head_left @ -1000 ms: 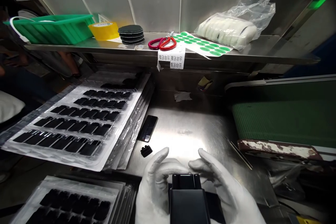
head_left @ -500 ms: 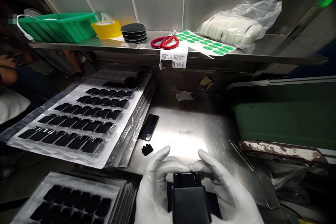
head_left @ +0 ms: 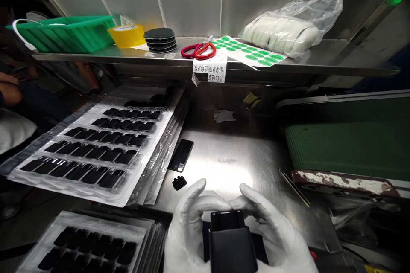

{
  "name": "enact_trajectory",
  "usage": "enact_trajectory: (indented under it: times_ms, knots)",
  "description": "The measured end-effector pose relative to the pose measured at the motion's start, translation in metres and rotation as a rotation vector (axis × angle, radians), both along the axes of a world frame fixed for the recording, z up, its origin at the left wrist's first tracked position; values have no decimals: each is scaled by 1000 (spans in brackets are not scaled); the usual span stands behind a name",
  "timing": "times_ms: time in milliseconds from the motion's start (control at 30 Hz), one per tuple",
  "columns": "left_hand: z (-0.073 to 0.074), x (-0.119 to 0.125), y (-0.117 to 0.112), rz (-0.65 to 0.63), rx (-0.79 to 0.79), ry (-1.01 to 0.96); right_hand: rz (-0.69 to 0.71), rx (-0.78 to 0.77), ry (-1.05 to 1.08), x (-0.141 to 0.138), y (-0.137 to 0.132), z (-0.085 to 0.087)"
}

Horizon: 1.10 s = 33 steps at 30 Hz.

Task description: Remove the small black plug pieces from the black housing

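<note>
Head cam: your white-gloved L hand (head_left: 184, 232) and R hand (head_left: 282, 236) are half-curled, one each side of the black, smooth, box-shaped item (head_left: 233, 249), gripping it btwn them; fingertips nearly meet at its far end. It's at bottom centre, nr edge of the brushed-steel bench (head_left: 224, 162). Lower part of the grip is cut off, can't tell more.

Ahead & L of your L hand: small black knobbed plastic piece (head_left: 180, 182), w/ the black rectangular phone (head_left: 181, 155) just behind. Further L, white plastic tray stack (head_left: 126, 192) w/ rows of flat black parts. Off R, thin metal rods (head_left: 294, 187) nr the ribbed green belt (head_left: 349, 149). Up top, steel shelf (head_left: 275, 69) w/ red-handled scissors (head_left: 198, 50) & yellow tape roll (head_left: 128, 37).
</note>
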<state>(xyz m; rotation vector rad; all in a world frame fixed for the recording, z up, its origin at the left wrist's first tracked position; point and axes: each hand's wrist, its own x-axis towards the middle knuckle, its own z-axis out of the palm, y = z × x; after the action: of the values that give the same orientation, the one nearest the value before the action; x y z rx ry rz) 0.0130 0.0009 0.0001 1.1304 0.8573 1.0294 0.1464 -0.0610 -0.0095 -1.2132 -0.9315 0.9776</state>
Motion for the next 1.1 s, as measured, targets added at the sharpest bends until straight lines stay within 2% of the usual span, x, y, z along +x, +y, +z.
enact_trajectory:
  times_ms: [100,200,433,567,700,800,867,967,1100]
  knots:
    - [2,6,-2,65,122,17,-7,-32,80,-3,-2,-1]
    - [0,6,-2,38,156,83,7,-95,183,-4,-4,2]
    - [-13,-2,5,-35,137,79,28,-457,427,-6,4,18]
    - [-10,3,2,-22,128,34,33,-613,472,-11,8,21]
    - [-2,5,3,69,120,10,35,-559,496,-18,7,5]
    - [-4,-3,12,50,5,26,17,-481,508,-27,6,-16]
    - [-9,-11,16,18,-49,26,-64,-448,562,-32,7,-24]
    - [-18,-15,14,15,26,7,-133,-434,675,-32,10,-19]
    - [-18,-8,1,8,247,42,22,-391,775,-21,12,5]
